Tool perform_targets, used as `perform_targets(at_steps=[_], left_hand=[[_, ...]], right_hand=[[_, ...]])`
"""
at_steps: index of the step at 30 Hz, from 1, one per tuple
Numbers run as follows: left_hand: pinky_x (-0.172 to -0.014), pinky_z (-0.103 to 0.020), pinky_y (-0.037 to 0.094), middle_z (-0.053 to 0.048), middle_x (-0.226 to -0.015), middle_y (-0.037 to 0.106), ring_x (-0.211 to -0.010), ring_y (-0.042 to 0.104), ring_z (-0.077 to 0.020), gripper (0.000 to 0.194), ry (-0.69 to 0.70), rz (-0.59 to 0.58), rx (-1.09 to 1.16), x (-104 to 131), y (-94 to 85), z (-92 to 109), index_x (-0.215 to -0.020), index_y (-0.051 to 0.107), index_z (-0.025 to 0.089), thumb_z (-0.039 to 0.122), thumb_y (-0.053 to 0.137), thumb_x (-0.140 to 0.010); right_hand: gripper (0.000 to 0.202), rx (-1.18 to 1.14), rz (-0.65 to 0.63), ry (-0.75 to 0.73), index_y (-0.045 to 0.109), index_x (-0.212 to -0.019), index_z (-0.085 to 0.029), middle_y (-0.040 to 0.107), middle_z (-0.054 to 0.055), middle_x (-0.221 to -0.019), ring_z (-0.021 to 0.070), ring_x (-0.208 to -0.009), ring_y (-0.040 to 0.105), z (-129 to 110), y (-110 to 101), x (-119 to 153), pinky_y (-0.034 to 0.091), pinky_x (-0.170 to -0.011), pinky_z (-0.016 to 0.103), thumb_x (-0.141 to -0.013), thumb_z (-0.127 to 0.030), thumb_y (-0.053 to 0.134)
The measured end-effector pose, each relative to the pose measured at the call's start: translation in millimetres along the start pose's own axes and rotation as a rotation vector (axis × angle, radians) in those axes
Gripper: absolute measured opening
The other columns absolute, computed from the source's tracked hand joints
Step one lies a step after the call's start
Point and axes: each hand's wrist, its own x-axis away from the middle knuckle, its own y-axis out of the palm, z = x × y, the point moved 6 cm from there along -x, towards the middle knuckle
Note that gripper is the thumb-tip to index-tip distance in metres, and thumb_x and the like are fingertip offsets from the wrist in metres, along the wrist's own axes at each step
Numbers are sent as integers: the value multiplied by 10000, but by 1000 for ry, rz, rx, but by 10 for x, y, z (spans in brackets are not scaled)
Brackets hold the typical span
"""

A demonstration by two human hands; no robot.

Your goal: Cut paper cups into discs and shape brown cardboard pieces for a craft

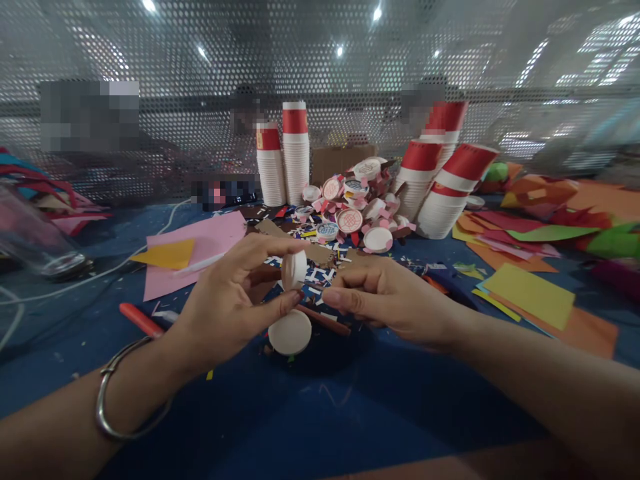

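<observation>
Between its thumb and fingertips, my left hand [235, 287] grips a shallow white paper cup bottom [295, 268], standing on edge. My right hand [385, 293] is closed in a pinch just to the right. A thin dark pointed tool [311, 285] runs from its fingertips to the rim of the cup bottom; its kind is unclear, and the fingers cover the rest. Below my left hand, a flat whitish disc [290, 333] lies on the blue table [250, 407]. Beside the disc rests a brownish-red stick [327, 321].
Tall stacks of paper cups [296, 147] and leaning stacks [443, 200] stand behind a heap of cut cup bottoms [349, 219] and scraps. Pink paper [210, 233] lies left, yellow paper [530, 293] right. A red-handled tool [141, 320] is near my left wrist; a clear glass [40, 233] is far left.
</observation>
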Motion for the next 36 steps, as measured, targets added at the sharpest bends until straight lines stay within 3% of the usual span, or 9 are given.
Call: perform_targets(at_steps=[6,16,21,28,36], left_hand=[[-1117,-515,526,-60,-1293,634,-1227,638,-288,528,64,72,-245,43,-38,80,-1309,648,280,139,779,-817],[-997,-410,603,-101,-1326,604,-1148,692,-260,464,-92,48,105,0,28,-7,-1222,579,222,148,771,-806],[-974,-348,600,-71,-1273,597,-1107,697,-211,430,-75,-9,104,14,47,-9,-1217,574,228,116,737,-836],[-1084,-398,538,-57,-1302,603,-1224,637,-234,464,-20,-49,62,16,54,-14,-1238,586,252,68,715,-832],[-1108,-443,529,-83,-1352,604,-1255,628,-259,487,19,-42,-30,8,42,28,-1252,600,233,49,719,-816]], right_hand=[[459,77,-5,-32,573,-643,-150,522,-51,-584,63,-547,400,-59,25,-7,287,-539,242,-944,-477,688],[433,-49,61,81,623,-712,-146,344,-95,-517,41,-455,231,4,-44,2,167,-426,212,-886,-526,733],[468,-101,64,103,610,-709,-147,316,-96,-513,40,-455,215,16,-47,18,136,-410,200,-898,-565,709],[461,-152,54,127,608,-706,-150,292,-102,-502,41,-453,188,19,-36,19,122,-402,197,-899,-554,715],[491,-169,43,131,594,-692,-147,302,-104,-500,36,-449,184,25,-37,9,115,-402,200,-884,-579,723]])
